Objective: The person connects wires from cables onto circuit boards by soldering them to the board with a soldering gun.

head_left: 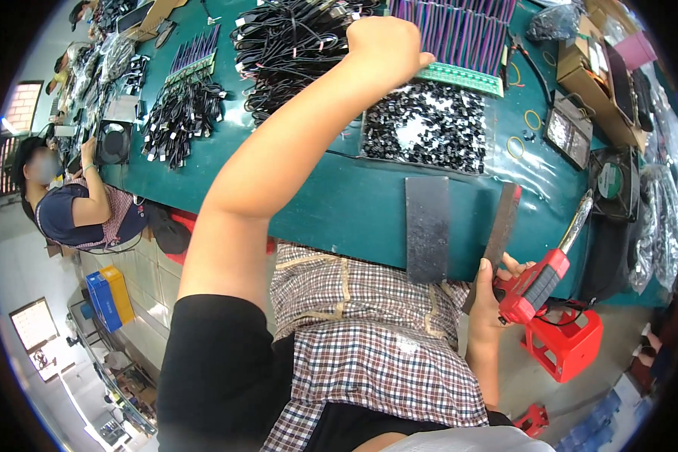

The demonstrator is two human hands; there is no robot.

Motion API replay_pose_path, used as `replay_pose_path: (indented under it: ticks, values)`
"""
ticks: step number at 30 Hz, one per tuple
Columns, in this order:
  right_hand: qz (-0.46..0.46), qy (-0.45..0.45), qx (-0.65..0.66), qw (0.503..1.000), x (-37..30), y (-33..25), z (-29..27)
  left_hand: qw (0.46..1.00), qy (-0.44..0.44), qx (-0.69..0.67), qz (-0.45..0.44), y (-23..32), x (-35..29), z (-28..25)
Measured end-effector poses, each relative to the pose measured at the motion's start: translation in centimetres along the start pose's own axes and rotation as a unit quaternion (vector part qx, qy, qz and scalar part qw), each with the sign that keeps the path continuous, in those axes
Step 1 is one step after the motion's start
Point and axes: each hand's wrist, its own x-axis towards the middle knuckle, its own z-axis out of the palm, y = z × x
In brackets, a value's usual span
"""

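Note:
My left arm stretches across the green table, and my left hand (384, 44) is closed in a fist, its thumb by the left end of a green circuit board strip (459, 78). Whatever the fist holds is hidden. Purple and dark wires (467, 30) run back from the strip in a dense row. At the table's near edge my right hand (491, 294) is closed around a red-and-black pistol-shaped tool (531, 290) with a shiny metal tip. Its thumb overlaps a dark flat bar (500, 230) with a red end; I cannot tell whether it presses it.
A clear bag of small black parts (426, 128) lies before the strip. A black plate (427, 230) overhangs the near edge. Black cable bundles (294, 53), pliers (531, 64), a fan (614, 184) and a cardboard box (591, 90) surround it. A co-worker (83, 196) sits left.

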Motion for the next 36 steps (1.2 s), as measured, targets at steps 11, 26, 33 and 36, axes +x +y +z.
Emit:
replay_pose_path:
  ticks: [11,26,33,36]
  values:
    - [-0.004,-0.001,0.035,0.999,-0.1,-0.4,0.4,0.989,-0.086,-0.07,-0.094,-1.2,1.4,-0.8]
    - [-0.071,0.003,0.016,0.997,-0.5,1.0,0.2,0.975,0.099,-0.158,-0.117,-0.3,-0.3,1.5]
    - [-0.037,-0.012,0.034,0.999,-0.7,1.0,-0.5,0.743,0.052,-0.662,-0.081,-1.0,1.0,1.9]
    - [-0.063,-0.005,-0.014,0.998,-0.1,-0.8,-1.5,0.687,0.068,-0.721,-0.054,0.3,-0.2,-0.4]
